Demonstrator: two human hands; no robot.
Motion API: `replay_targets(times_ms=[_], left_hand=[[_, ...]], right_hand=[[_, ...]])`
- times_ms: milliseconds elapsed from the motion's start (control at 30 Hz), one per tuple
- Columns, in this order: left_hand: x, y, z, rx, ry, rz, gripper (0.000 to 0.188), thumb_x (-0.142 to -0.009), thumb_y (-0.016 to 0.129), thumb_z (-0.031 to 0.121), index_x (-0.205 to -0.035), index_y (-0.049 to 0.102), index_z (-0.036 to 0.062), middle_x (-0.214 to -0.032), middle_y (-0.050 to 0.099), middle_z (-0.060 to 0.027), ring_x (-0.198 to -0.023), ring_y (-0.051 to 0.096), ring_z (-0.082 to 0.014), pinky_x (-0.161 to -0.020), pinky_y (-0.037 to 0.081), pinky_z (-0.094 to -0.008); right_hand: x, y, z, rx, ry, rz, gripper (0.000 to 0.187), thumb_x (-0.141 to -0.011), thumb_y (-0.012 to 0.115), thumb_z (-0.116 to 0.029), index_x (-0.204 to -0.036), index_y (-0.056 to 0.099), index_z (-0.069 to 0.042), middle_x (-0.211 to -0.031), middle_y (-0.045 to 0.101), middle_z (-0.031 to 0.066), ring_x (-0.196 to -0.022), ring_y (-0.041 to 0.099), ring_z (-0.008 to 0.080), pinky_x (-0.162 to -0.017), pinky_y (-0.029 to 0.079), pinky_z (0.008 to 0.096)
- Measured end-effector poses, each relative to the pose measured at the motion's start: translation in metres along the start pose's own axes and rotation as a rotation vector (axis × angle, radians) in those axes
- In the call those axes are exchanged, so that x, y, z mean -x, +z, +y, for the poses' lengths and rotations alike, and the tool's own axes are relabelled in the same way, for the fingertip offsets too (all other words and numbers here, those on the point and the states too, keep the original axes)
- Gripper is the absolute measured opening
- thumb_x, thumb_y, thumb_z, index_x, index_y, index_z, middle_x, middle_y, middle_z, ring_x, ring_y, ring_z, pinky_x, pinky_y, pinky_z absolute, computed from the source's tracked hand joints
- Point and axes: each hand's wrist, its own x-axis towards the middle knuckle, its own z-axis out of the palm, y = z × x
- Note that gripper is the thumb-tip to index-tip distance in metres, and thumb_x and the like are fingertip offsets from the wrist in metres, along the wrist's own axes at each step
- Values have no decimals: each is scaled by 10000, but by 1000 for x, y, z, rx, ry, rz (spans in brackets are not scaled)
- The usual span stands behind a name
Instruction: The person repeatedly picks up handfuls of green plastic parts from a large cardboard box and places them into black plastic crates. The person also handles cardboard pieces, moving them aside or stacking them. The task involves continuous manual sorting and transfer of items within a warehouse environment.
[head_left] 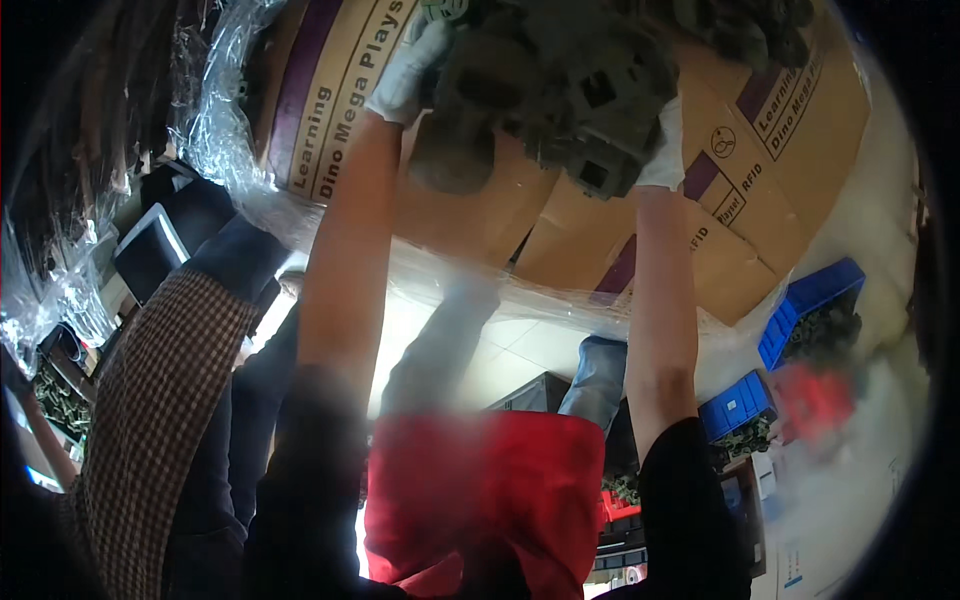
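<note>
Both of my arms reach up to a bulky cluster of dark grey-green moulded parts (570, 90), some with square openings. My left hand (412, 70), in a pale glove, is closed against the cluster's left side. My right hand (662, 150), also gloved, grips the right side; most of its fingers are hidden behind the parts. The cluster is in front of printed brown cardboard boxes (490, 225), and I cannot tell whether it rests on them. More dark parts (745, 30) lie at the upper right.
Clear plastic wrap (215, 110) hangs along the boxes' left side. Another person in a checked garment (165, 390) stands close at my left. Blue bins (815, 300) with dark green parts and a blurred red object (815, 400) are at the right.
</note>
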Motion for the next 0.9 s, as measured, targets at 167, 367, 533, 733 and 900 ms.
replay_targets(times_ms=[167,367,533,733,900], left_hand=[[15,7,-20,105,-3,-73,589,-838,632,172,-1345,340,106,-1175,488,-53,-1090,471,-184,-918,409,-315],[59,34,-11,-2,-47,41,594,-847,596,108,-1356,300,36,-1285,482,-92,-1150,465,-193,-959,398,-328],[109,67,10,-53,112,173,595,-837,552,99,-1371,291,129,-1236,509,-129,-1018,510,-233,-870,430,-339],[136,142,88,-280,369,369,623,-826,500,87,-1389,281,241,-1177,542,-174,-859,565,-282,-762,469,-352],[256,172,94,-518,519,454,667,-816,456,77,-1403,272,335,-1128,570,-212,-727,611,-322,-673,501,-363]], right_hand=[[13,-17,-2,63,34,8,539,-825,649,-316,-1261,461,-61,-1208,530,132,-1059,539,275,-906,470,431],[31,-81,9,44,26,-26,448,-858,598,-246,-1240,472,-49,-1178,554,117,-1028,558,252,-863,486,424],[79,16,-47,127,-53,-208,456,-858,588,-218,-1253,444,-41,-1251,494,131,-1110,499,267,-891,457,416],[139,45,-136,671,-337,-230,480,-876,481,-381,-1233,485,-60,-1268,488,119,-1130,489,277,-951,425,421],[288,101,-121,355,-28,-366,655,-788,608,-424,-1316,408,-93,-1251,499,90,-1080,511,277,-926,441,464]])
